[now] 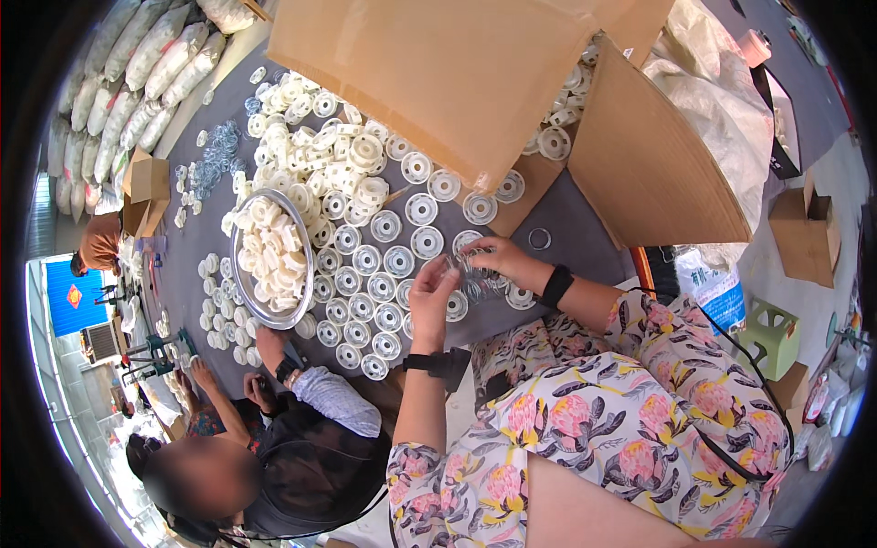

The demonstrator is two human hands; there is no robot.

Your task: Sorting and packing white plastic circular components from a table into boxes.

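Note:
My left hand (434,294) is closed, its thumb and fingers pinched together close to my right hand; what sits in the pinch is too small to make out. Curled fingers of my right hand (501,257) hold a loose bunch of thin wire rings (477,285) between the two hands. Under and around them, white round plastic wheels (427,243) with shiny rings in their faces lie spread in rows on the dark tabletop. One loose wire ring (540,238) lies to the right of my right hand.
Cardboard boxes (653,146) stand ahead and to the right. A metal tray (309,265) heaped with white plastic parts (269,251) is at the left, before more piled parts (320,155) and tangled bluish rings (216,151). A co-worker (320,457) sits at my left, a hand near the tray.

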